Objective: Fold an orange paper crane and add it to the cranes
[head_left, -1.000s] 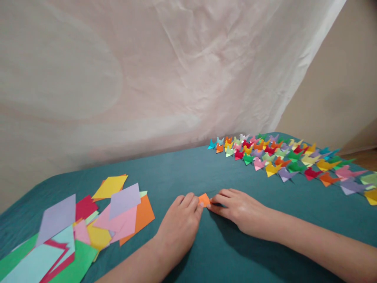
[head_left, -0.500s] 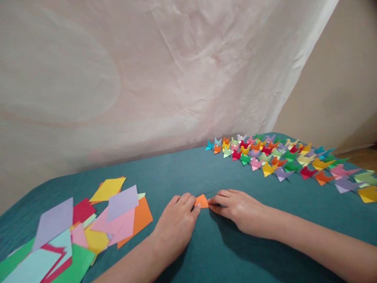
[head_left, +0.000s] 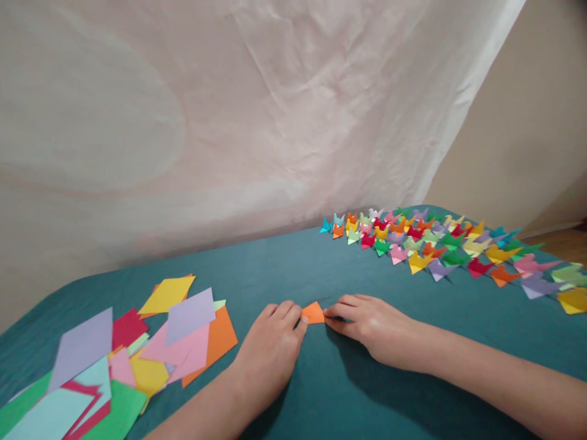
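A small folded piece of orange paper lies on the teal cloth between my two hands. My left hand is closed at its left end, with thumb and fingertips pressed on that edge. At the right corner, my right hand pinches the paper between thumb and fingers. The middle of the paper shows, while both its ends are partly covered by fingertips.
Loose coloured paper sheets, among them a lilac one and a yellow one, lie spread at the left. Rows of small folded paper birds stand at the right. Behind the teal-covered table hangs a pale sheet.
My left thumb and fingers have slid slightly left along the orange paper, so more of it shows. My right hand stays nearly where it was.
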Demonstrator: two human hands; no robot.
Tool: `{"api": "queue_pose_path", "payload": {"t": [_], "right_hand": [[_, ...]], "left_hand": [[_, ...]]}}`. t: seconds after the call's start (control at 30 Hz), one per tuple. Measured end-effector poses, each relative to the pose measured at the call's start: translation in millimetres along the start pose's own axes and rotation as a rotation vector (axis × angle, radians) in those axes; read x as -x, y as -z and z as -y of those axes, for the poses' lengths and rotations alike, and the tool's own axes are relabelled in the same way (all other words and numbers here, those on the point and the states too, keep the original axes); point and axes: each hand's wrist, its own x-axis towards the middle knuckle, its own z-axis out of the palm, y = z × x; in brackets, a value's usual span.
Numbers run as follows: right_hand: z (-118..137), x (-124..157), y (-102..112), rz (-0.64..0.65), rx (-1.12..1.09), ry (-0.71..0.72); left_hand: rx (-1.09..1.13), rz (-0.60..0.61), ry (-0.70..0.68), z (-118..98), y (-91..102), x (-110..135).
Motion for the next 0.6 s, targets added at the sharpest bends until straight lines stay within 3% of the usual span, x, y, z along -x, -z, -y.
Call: {"api": "queue_pose_path", "payload": {"t": [0.27,0.47,0.6], "right_hand": [[-8.8,-7.4,7.8,0.001,-0.219,-0.041],[-22.2,-46.0,2.6,-0.104,-0.382,-0.161],[-29.8,-67.8,-6.8,-0.028,-0.498,-0.301]], "left_hand": [[-0.086,-0.069,-0.068,-6.5,-9.0,-3.6],[-0.071,-0.141,-0.085,-5.6,-21.1,0.9],[-0.028,-0.157,-0.055,-4.8,-24.5,3.3]]}}
